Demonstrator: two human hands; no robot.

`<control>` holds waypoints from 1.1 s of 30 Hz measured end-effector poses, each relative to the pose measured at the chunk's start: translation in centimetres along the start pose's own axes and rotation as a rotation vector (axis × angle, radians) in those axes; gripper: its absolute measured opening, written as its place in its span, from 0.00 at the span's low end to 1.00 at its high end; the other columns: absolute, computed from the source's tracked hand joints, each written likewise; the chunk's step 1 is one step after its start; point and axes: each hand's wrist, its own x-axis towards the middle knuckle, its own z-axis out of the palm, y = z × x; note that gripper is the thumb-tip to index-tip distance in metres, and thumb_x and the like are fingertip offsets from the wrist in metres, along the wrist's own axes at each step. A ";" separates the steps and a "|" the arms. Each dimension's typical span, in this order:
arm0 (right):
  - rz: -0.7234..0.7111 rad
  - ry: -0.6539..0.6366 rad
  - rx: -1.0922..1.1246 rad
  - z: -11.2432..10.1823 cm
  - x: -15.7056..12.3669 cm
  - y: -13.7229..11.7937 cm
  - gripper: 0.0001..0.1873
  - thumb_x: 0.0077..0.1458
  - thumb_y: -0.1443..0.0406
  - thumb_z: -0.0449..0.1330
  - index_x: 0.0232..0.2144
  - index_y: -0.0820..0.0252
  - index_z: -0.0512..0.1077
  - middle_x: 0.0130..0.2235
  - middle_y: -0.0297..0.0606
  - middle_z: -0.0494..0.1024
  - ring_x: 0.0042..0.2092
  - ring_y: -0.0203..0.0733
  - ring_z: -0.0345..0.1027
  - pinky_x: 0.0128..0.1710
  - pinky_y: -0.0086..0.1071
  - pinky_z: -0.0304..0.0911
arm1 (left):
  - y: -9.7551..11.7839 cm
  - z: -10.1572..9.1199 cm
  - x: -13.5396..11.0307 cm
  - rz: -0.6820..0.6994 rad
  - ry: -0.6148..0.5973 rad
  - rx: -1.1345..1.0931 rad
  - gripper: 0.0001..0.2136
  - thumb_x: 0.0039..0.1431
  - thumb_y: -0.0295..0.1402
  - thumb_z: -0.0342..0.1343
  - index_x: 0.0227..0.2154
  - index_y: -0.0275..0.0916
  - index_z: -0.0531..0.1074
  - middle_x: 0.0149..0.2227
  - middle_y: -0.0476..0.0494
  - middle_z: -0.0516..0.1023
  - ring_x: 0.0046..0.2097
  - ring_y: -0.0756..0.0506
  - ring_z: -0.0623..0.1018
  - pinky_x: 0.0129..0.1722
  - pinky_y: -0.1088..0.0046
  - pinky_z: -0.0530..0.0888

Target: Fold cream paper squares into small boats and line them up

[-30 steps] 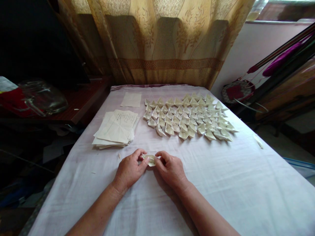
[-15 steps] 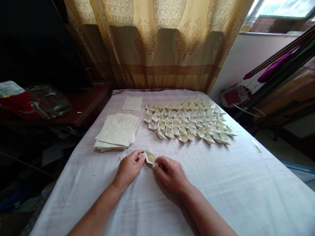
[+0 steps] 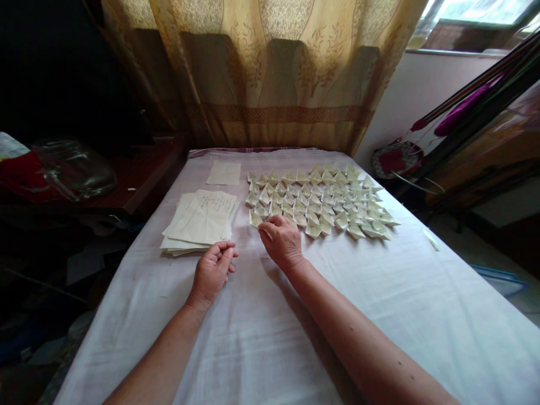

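Note:
Pinched in the fingers of my right hand (image 3: 282,239) is a small folded paper boat (image 3: 255,219), at the front left corner of the rows of paper boats (image 3: 314,197). Part of that boat is hidden behind the fingertips. My left hand (image 3: 214,269) holds nothing, its fingers loosely curled and a little apart, just in front of the stack of paper sheets (image 3: 202,219). The top sheet has creases and some handwriting. A single square sheet (image 3: 224,172) lies flat behind the stack.
A white cloth (image 3: 253,349) covers the table. On the dark cabinet (image 3: 143,185) at the left stands a glass jar (image 3: 76,169) beside a red packet (image 3: 25,174). Behind the table hangs a gold curtain (image 3: 270,73). A small white scrap (image 3: 431,240) lies near the right edge.
My right hand has carried the paper boat forward to the front left of the rows. My left hand has let go of it and drawn slightly left.

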 end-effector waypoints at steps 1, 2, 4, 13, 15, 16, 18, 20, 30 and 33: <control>0.002 0.005 -0.020 0.3 0.7 -0.1 0.09 0.62 0.64 0.58 0.35 0.54 0.80 0.40 0.39 0.77 0.41 0.42 0.67 0.38 0.31 0.54 | 0.0 0.0 0.0 0.000 0.002 -0.004 0.20 0.48 0.47 0.58 0.38 0.37 0.72 0.32 0.46 0.78 0.21 0.54 0.70 0.13 0.83 0.59; -0.004 0.006 -0.040 0.7 1.4 -0.3 0.09 0.62 0.64 0.58 0.36 0.54 0.80 0.41 0.39 0.77 0.41 0.43 0.66 0.40 0.32 0.53 | 0.0 0.0 0.0 -0.001 0.003 -0.008 0.19 0.48 0.47 0.59 0.37 0.37 0.72 0.31 0.46 0.77 0.20 0.54 0.70 0.13 0.83 0.59; -0.013 0.007 -0.067 1.4 2.5 -0.5 0.09 0.62 0.63 0.58 0.37 0.53 0.80 0.41 0.40 0.76 0.42 0.44 0.65 0.42 0.35 0.53 | 0.0 0.0 0.1 -0.003 0.003 -0.014 0.19 0.47 0.47 0.59 0.37 0.37 0.72 0.31 0.47 0.77 0.20 0.54 0.70 0.13 0.83 0.59; -0.042 0.001 -0.092 3.2 4.4 -1.4 0.10 0.62 0.62 0.58 0.34 0.55 0.79 0.41 0.41 0.77 0.44 0.46 0.64 0.44 0.39 0.50 | -0.1 0.0 0.3 0.002 0.000 -0.010 0.19 0.47 0.47 0.58 0.35 0.37 0.72 0.30 0.46 0.78 0.20 0.54 0.71 0.14 0.83 0.61; -0.047 -0.003 -0.094 3.2 4.4 -1.6 0.10 0.62 0.62 0.58 0.34 0.55 0.79 0.41 0.41 0.77 0.44 0.47 0.64 0.45 0.39 0.50 | -0.3 0.0 0.2 0.006 -0.004 0.000 0.19 0.48 0.48 0.58 0.36 0.37 0.72 0.30 0.46 0.78 0.21 0.53 0.71 0.14 0.82 0.61; -0.050 -0.003 -0.093 3.1 4.3 -1.8 0.09 0.62 0.61 0.59 0.35 0.55 0.79 0.42 0.41 0.77 0.45 0.47 0.64 0.45 0.39 0.50 | -0.3 0.0 0.2 0.005 -0.009 0.000 0.19 0.49 0.48 0.58 0.36 0.37 0.72 0.30 0.46 0.78 0.21 0.53 0.71 0.14 0.82 0.61; -0.062 0.003 -0.083 2.7 3.6 -2.1 0.08 0.61 0.61 0.60 0.37 0.54 0.79 0.43 0.41 0.77 0.46 0.47 0.64 0.45 0.38 0.51 | -0.4 -0.3 0.1 0.030 -0.010 0.028 0.18 0.51 0.47 0.57 0.37 0.37 0.73 0.29 0.47 0.78 0.21 0.52 0.71 0.15 0.80 0.63; -0.091 0.014 -0.046 2.1 2.4 -2.4 0.08 0.61 0.61 0.60 0.37 0.55 0.78 0.42 0.40 0.77 0.44 0.45 0.65 0.45 0.37 0.52 | -0.2 -0.8 0.0 0.149 0.033 0.156 0.15 0.54 0.45 0.56 0.37 0.38 0.74 0.28 0.47 0.77 0.23 0.51 0.73 0.20 0.77 0.69; -0.197 -0.148 0.192 0.3 -4.8 -0.8 0.07 0.59 0.67 0.59 0.31 0.58 0.78 0.35 0.38 0.76 0.36 0.39 0.68 0.38 0.30 0.59 | -0.8 -4.8 1.9 0.700 0.265 1.114 0.16 0.60 0.39 0.57 0.48 0.39 0.75 0.55 0.33 0.75 0.58 0.32 0.72 0.58 0.51 0.63; -0.203 -0.161 0.222 0.7 -5.4 -0.3 0.06 0.58 0.67 0.60 0.32 0.58 0.78 0.35 0.38 0.77 0.36 0.39 0.69 0.38 0.30 0.60 | -1.9 -5.0 2.4 0.729 0.239 1.159 0.15 0.63 0.38 0.53 0.48 0.38 0.75 0.53 0.34 0.78 0.56 0.32 0.74 0.58 0.49 0.61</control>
